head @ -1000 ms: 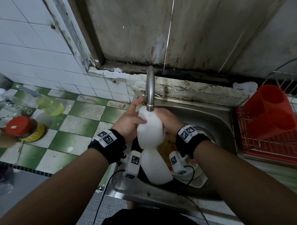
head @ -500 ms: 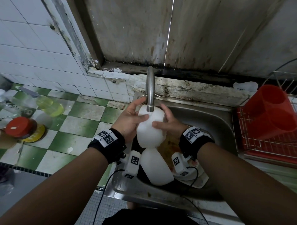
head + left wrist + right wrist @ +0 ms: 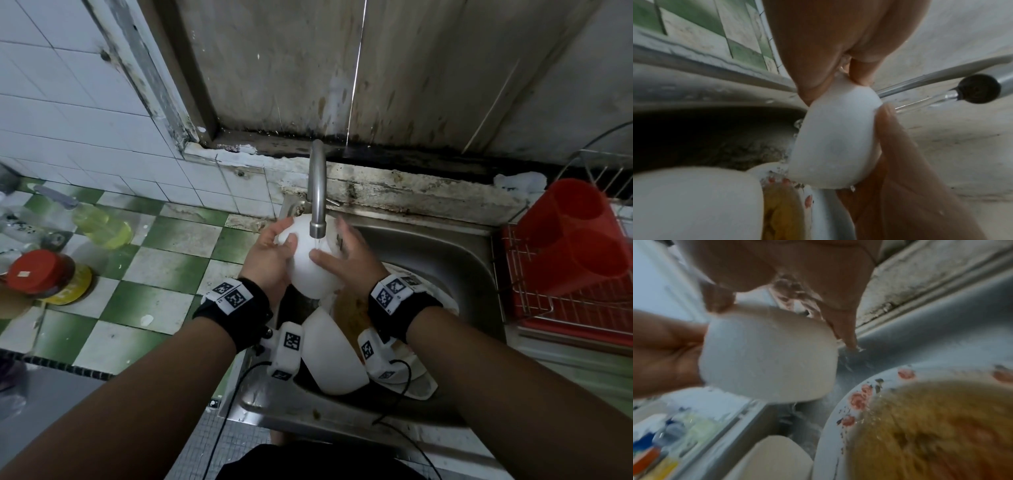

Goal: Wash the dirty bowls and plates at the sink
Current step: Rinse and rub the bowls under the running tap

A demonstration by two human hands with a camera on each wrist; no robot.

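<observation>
Both hands cup a white bowl (image 3: 310, 263) under the running tap (image 3: 317, 192): left hand (image 3: 270, 260) curled round its side, right hand (image 3: 346, 260) pressed against it, fingers spread. Below them, a second bowl (image 3: 334, 356) and a greasy flowered plate (image 3: 865, 395) lie in the steel sink (image 3: 452, 260). Green-checked tiled counter (image 3: 150, 274) lies left, stained wall (image 3: 376, 68) beyond.
</observation>
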